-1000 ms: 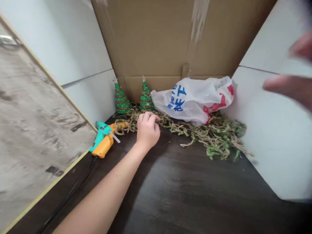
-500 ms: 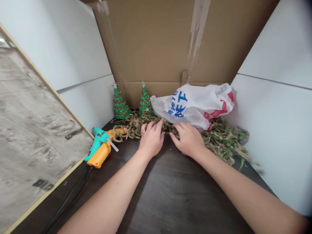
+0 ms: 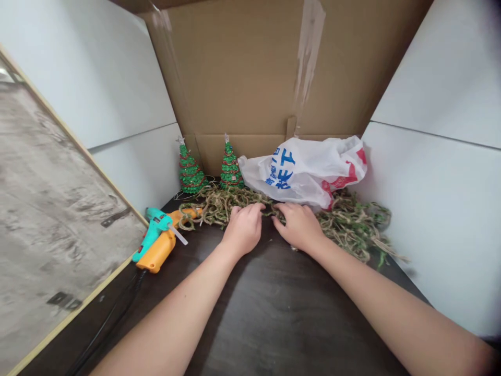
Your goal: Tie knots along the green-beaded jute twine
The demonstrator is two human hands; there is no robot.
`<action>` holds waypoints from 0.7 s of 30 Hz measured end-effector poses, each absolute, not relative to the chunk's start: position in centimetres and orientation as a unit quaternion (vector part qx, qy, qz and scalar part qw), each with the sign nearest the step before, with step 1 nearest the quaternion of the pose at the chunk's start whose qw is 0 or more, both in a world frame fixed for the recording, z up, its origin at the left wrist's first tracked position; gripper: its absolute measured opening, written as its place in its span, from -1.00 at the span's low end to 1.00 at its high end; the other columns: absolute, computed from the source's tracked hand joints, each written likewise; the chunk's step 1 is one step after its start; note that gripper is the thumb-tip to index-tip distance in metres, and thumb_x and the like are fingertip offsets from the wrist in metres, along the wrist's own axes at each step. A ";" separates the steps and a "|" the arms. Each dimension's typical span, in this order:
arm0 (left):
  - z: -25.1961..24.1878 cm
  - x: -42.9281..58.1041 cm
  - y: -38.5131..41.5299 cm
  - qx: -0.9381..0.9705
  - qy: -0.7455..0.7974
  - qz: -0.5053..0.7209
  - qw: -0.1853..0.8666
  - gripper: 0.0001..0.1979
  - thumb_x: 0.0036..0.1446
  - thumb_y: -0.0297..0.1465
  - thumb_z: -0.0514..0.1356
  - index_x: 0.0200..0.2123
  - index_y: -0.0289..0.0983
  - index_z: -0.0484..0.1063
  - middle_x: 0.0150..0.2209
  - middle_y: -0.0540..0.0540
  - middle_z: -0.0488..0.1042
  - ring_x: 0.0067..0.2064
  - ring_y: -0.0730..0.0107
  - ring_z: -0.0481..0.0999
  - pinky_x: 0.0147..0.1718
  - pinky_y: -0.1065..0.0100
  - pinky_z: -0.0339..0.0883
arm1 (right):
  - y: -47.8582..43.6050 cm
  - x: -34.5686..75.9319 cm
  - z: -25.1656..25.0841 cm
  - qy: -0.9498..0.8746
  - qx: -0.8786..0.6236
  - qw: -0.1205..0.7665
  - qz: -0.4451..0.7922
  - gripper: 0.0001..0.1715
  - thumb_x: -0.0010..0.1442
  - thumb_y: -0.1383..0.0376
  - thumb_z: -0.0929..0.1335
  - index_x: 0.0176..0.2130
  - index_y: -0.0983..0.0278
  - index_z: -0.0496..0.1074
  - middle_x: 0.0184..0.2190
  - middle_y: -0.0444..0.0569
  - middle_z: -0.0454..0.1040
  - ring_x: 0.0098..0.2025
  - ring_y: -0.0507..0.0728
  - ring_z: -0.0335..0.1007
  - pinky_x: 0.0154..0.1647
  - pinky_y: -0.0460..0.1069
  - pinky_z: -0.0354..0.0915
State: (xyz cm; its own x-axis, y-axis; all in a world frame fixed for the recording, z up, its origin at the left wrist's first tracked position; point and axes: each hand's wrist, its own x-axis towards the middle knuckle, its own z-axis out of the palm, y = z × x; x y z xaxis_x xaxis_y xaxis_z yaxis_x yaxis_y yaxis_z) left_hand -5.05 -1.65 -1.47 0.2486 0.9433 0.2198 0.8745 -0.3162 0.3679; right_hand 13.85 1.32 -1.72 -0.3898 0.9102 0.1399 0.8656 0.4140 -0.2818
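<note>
A tangled heap of brown twine with green leaves (image 3: 352, 227) spreads across the back of the dark table, on both sides of my hands. My left hand (image 3: 245, 230) is at the heap's front edge, its fingers curled together around a strand of the leafy twine. Close to its right, my right hand (image 3: 299, 224) pinches the twine between thumb and fingers. The strand shows only partly in the gap between the hands. A crumpled white plastic bag (image 3: 305, 169) with blue and red print lies just behind my right hand, over part of the heap.
Two small green Christmas trees (image 3: 191, 172) stand at the back left. A teal glue gun (image 3: 154, 232) and an orange tool (image 3: 158, 253) with a black cord lie at the left, beside a leaning wood-edged panel (image 3: 78, 209). White panels and cardboard (image 3: 235, 78) enclose the table.
My left hand's fingers, spread over the twine before, have drawn in and curled. My right hand's fingers have also closed more. The whole view has shifted slightly.
</note>
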 end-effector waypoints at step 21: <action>-1.3 -4.8 -2.1 0.785 0.583 0.209 0.013 -0.78 0.53 -0.44 0.13 0.02 -0.22 0.60 -0.01 -0.17 0.74 0.16 -0.09 0.52 0.20 -0.16 0.11 | 1.6 13.9 -4.3 -0.789 -0.370 0.463 0.164 -0.63 0.44 0.35 0.28 0.17 0.23 0.48 0.02 0.14 0.66 0.05 0.26 0.65 0.13 0.20 0.60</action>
